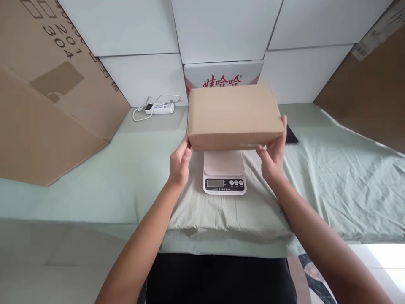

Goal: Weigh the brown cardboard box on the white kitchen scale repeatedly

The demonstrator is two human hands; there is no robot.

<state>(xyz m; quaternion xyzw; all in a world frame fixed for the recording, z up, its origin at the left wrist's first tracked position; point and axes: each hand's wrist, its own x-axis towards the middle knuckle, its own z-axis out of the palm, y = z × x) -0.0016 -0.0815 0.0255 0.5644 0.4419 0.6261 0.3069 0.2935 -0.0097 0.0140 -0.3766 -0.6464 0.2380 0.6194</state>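
Note:
Between both hands I hold a closed brown cardboard box, raised over a white digital kitchen scale. My left hand grips the box at its left near corner, with the thumb in front and the other fingers mostly hidden behind it. At the right end my right hand has its fingers along the side and its thumb by the lower near edge. The box covers the back of the scale's platform. Below it, the scale's display and its buttons show, and the display looks blank.
A green cloth covers the table. A white power strip with a cable lies at the back left. Large cardboard cartons stand at left and right. A flat dark object and a white-and-red carton are partly hidden behind the box.

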